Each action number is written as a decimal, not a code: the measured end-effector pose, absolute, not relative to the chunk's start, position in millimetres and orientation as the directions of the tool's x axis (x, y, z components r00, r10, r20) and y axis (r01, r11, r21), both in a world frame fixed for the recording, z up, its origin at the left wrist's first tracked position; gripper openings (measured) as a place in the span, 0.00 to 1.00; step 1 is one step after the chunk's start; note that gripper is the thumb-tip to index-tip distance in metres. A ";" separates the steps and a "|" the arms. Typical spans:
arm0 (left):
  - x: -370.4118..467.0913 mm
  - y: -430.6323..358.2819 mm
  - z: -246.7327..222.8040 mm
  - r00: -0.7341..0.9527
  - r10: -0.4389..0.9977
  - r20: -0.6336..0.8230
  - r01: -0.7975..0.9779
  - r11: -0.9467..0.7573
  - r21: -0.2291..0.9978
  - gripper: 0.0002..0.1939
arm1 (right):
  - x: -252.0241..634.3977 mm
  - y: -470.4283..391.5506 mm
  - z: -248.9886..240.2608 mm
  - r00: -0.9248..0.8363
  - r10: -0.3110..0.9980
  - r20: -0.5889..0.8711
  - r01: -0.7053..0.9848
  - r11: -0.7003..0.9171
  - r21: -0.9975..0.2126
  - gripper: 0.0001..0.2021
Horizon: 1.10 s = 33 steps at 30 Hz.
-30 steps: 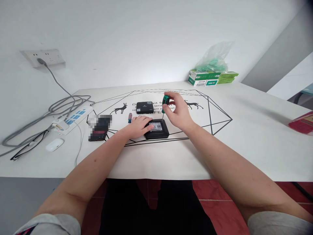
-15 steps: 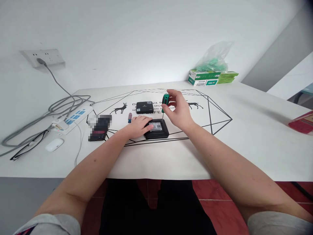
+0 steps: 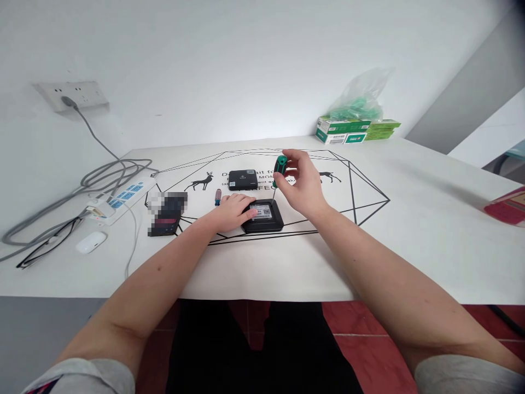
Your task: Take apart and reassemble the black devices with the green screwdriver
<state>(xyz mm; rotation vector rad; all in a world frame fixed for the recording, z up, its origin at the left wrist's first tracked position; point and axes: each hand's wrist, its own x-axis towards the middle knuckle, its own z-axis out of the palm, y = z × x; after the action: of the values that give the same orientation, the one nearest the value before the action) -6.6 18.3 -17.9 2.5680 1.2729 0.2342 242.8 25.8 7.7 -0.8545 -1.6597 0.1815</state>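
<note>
Screwdriver [image 3: 279,167] over white table [image 3: 410,235] (plain wall)

A single camera sits on the person's head, looking forward and down across the white table with black line drawings [image 3: 369,257], so both bare forearms run up from the bottom edge toward the middle. It sits close above the near table edge; the far edge meets the white wall [image 3: 246,65] beyond. The table fills the middle band, with red floor tiles [image 3: 369,350] showing beneath its near edge.
</note>
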 end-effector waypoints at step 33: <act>-6.7 18.3 -17.6 0.590 0.807 -0.001 0.773 -0.566 0.286 0.34 | 247.7 30.9 8.5 -0.134 0.506 0.852 0.517 0.769 -0.376 0.26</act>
<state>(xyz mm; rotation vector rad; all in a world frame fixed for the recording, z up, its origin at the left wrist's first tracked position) -6.7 18.3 -17.6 2.5648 1.3017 0.1893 247.7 30.9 8.5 -0.7990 -1.7720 -0.0113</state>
